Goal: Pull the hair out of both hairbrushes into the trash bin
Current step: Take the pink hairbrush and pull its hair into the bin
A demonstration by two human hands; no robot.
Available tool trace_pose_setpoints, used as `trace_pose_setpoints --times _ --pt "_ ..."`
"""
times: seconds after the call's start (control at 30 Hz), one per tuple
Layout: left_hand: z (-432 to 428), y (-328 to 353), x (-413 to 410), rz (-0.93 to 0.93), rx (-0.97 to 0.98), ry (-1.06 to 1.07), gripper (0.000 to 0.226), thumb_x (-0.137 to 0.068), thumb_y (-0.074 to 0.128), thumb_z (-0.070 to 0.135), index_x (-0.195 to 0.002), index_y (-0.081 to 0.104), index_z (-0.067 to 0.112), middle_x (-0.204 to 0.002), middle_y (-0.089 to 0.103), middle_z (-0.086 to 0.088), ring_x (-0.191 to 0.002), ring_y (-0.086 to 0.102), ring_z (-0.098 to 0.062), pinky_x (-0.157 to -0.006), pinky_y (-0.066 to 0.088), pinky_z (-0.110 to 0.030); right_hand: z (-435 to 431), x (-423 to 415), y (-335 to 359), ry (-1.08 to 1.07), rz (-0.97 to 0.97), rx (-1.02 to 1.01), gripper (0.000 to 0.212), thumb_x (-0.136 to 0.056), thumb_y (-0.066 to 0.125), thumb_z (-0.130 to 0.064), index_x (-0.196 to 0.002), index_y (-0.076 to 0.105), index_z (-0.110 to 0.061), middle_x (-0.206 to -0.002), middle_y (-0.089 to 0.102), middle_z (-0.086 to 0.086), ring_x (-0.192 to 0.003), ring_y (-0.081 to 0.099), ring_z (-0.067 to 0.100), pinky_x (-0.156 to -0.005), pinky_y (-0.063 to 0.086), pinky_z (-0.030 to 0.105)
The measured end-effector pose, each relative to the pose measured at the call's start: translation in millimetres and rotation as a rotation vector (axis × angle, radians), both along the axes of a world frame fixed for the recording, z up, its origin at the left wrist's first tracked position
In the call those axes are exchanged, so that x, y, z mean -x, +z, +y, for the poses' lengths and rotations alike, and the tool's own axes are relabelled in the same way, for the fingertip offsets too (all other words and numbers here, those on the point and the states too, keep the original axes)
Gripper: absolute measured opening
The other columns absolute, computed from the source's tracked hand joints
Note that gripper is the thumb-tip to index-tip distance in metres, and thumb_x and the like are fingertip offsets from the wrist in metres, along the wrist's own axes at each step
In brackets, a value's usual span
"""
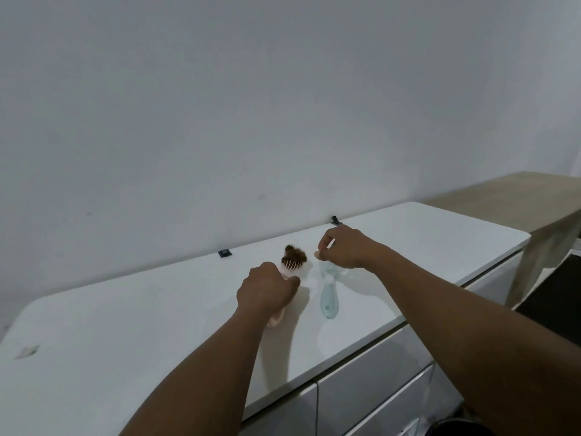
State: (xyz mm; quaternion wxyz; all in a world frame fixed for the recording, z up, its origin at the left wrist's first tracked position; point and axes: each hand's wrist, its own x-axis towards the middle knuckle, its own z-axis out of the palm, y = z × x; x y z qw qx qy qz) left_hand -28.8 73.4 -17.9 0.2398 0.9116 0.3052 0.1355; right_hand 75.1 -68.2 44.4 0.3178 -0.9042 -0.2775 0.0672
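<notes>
A pink hairbrush (290,265) lies on the white countertop (157,325), bristles up, with a clump of brown hair (295,253) on its far end. My left hand (267,289) is closed around its handle. Right beside it lies a light blue hairbrush (329,298), handle toward me. My right hand (344,248) hovers over the blue brush's head, fingers curled and pinched together, hiding most of the head. Whether it holds any hair I cannot tell. A dark round rim (459,427) shows at the bottom right, below the counter.
The counter stands against a plain wall, with two small black clips (225,253) (335,220) along its back edge. Glossy drawer fronts (377,382) run under the counter. A wooden table (518,199) stands to the right.
</notes>
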Motion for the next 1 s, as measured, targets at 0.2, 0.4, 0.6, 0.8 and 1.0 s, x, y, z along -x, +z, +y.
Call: trace_pose_setpoints --times 0.2,0.4,0.6,0.8,1.0 --pt "-35.0 23.7 -5.9 -0.228 0.082 -0.075 0.026 -0.084 0.055 0.041 -0.081 0.05 0.016 -0.078 0.059 -0.001 -0.073 0.058 -0.023 -0.057 0.037 -0.029 -33.5 4.7 21.9 -0.058 -0.072 -0.042 0.04 -0.089 0.069 -0.037 -0.12 0.062 -0.012 -0.108 0.061 0.002 -0.097 0.057 0.02 -0.074 0.044 0.027" --pt "-96.6 50.2 -8.4 -0.372 0.049 -0.241 0.026 -0.089 0.055 0.044 -0.081 0.055 0.02 -0.075 0.059 0.006 -0.076 0.06 -0.022 -0.059 0.037 -0.029 -97.0 12.2 49.0 -0.187 -0.154 -0.15 0.063 -0.092 0.059 -0.051 -0.142 0.043 -0.016 -0.139 0.056 0.01 -0.125 0.054 0.027 -0.092 0.04 0.031" --pt "-174.0 57.5 -16.8 -0.412 0.022 -0.419 0.031 -0.091 0.056 0.045 -0.095 0.063 0.015 -0.075 0.055 0.01 -0.079 0.06 -0.021 -0.064 0.041 -0.03 -182.8 21.7 69.4 -0.343 -0.196 -0.147 0.065 -0.094 0.055 -0.052 -0.146 0.041 -0.016 -0.13 0.057 0.008 -0.108 0.06 0.027 -0.088 0.055 0.039" --pt "-248.7 50.4 -25.2 -0.405 0.082 -0.617 0.026 -0.086 0.06 0.039 -0.073 0.048 0.02 -0.069 0.054 0.007 -0.062 0.049 -0.012 -0.054 0.035 -0.028 -261.4 27.9 63.2 -0.469 -0.169 -0.132 0.055 -0.096 0.053 -0.048 -0.14 0.049 -0.016 -0.12 0.062 0.009 -0.096 0.066 0.028 -0.073 0.06 0.039" --pt "-303.2 23.2 -33.3 -0.387 0.129 -0.77 0.032 -0.083 0.064 0.034 -0.066 0.039 0.026 -0.063 0.048 0.007 -0.058 0.045 -0.01 -0.052 0.031 -0.028 -323.8 25.9 34.5 -0.567 -0.084 -0.144 0.043 -0.097 0.055 -0.044 -0.127 0.059 -0.014 -0.108 0.067 0.01 -0.09 0.068 0.024 -0.069 0.061 0.038"
